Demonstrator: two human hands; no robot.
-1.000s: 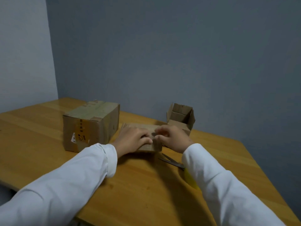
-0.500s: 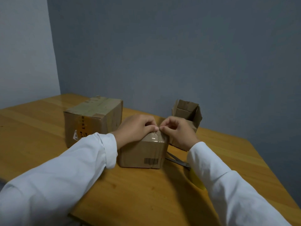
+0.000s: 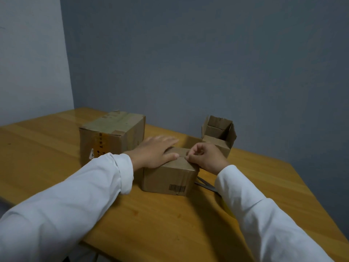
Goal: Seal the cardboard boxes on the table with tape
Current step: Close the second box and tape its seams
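Nearest the lens, your two white sleeves (image 3: 62, 203) come in from the bottom corners of the frame across the wooden table (image 3: 170, 224). Just right of centre, scissor blades (image 3: 204, 184) lie on the wood beside the small closed box, with a yellow part (image 3: 227, 207) showing at the edge of your right sleeve. In the middle of the frame stands the small cardboard box (image 3: 168, 178), flaps shut, a barcode on its near face. Your left hand (image 3: 154, 154) lies flat on its top, fingers straight and spread, pressing the flaps down. Your right hand (image 3: 204, 157) sits at the box's upper right edge with fingers curled and thumb and forefinger pinched together at the top seam; whether it holds a strip of tape there is too small to tell. Behind and left of centre stands a larger cardboard box (image 3: 111, 135), closed, with yellowish tape running over its top and down its front. At right of centre, further back, a small open box (image 3: 219, 135) stands with its flaps up, near the grey wall (image 3: 207, 53).
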